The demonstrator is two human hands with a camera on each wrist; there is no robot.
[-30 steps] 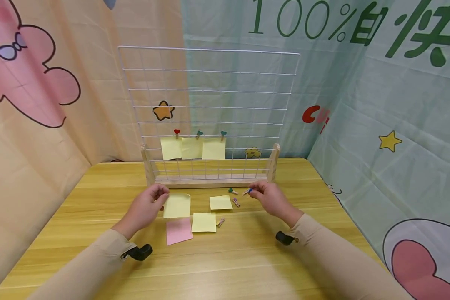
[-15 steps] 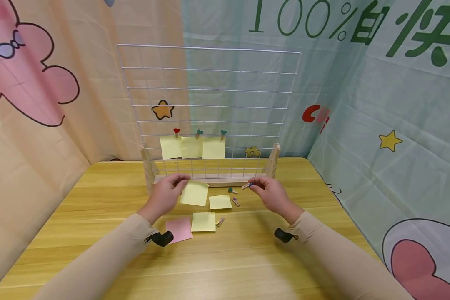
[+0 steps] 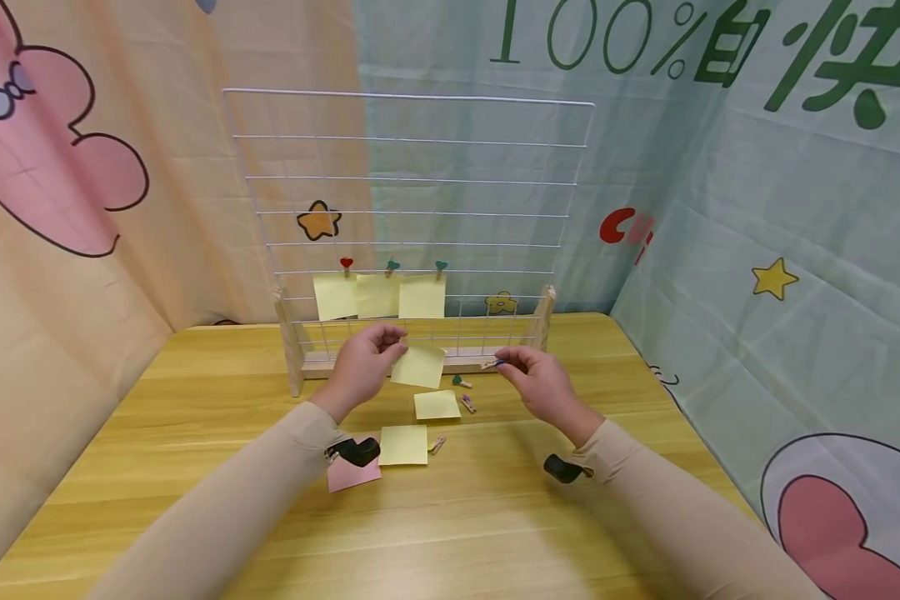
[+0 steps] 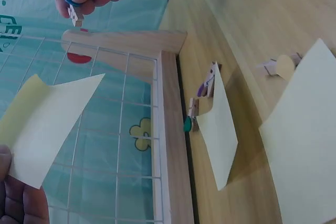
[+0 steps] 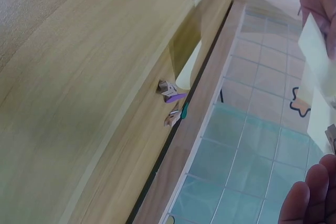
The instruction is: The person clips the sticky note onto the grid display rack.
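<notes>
My left hand (image 3: 363,367) pinches a yellow sticky note (image 3: 420,367) by its upper left corner, raised in front of the wire grid's wooden base. In the left wrist view the held sticky note (image 4: 52,127) curls slightly. To the right, my right hand (image 3: 536,382) pinches a small wooden clothespin (image 4: 76,14) with a blue top. Behind them stands the white wire grid (image 3: 412,180), where three yellow sticky notes (image 3: 422,297) hang in a row, under a red heart clothespin (image 3: 347,265) and two teal ones.
On the table (image 3: 480,517) lie two yellow sticky notes (image 3: 403,446), a pink sticky note (image 3: 352,477) partly behind the left wrist's camera, and loose clothespins, one green (image 3: 461,382), one purple (image 3: 468,403). A wooden base (image 3: 480,365) holds the grid; printed curtains surround the table.
My left hand has lifted the yellow sticky note from the table and carried it right and up toward the grid. The right hand, still holding the clothespin, has risen slightly.
</notes>
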